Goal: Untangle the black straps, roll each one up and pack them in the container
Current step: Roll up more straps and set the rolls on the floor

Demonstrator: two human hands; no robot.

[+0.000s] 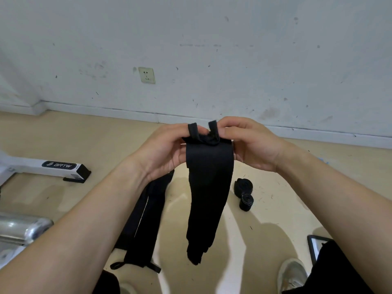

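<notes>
Left hand and right hand have fingers clamped on the top of the wide black fabric strap, which hangs toward 6 o'clock. Two rolled black straps lie at 4 o'clock. A loose black strap lies at 7 o'clock, unrolled. Apparently none are packed.

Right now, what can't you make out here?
All in the head view:
- Top end of the held strap: covered by the left hand and right hand.
- Part of the floor strap: behind the left arm.
- The dark-rimmed thing, lower right: mostly behind dark clothing; container or not, cannot tell.
</notes>
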